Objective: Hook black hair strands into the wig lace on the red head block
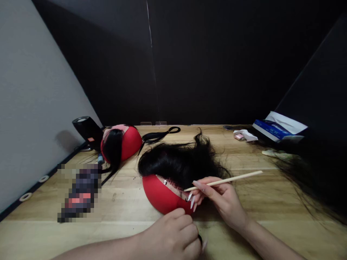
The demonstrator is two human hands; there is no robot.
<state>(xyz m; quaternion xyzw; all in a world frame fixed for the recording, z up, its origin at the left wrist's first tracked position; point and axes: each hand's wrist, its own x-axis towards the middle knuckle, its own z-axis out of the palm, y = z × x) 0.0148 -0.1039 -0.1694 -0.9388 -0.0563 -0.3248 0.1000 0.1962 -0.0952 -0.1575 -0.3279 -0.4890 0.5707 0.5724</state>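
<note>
My right hand [219, 198] pinches a ventilating needle [238, 177] by its pale wooden stick handle. The handle's narrow end meets the lace edge [175, 188] of a black-haired wig [176, 162]; any fine tip there is too small to make out. This wig sits on a red dome-shaped head form [159, 196], its hair swept back over the far side. Close against the form's near side, my left hand [179, 234] is closed with its knuckles up. A bit of black hair [200, 239] shows beside its fingers, which are mostly hidden.
Behind on the left stand a second red head form [132, 141] with a partly haired cap and a black cylindrical speaker [88, 131]. A tied hair bundle [159, 135] lies at the back. On the right are a blue box [276, 130], a crumpled tissue [248, 135] and loose hair [303, 173].
</note>
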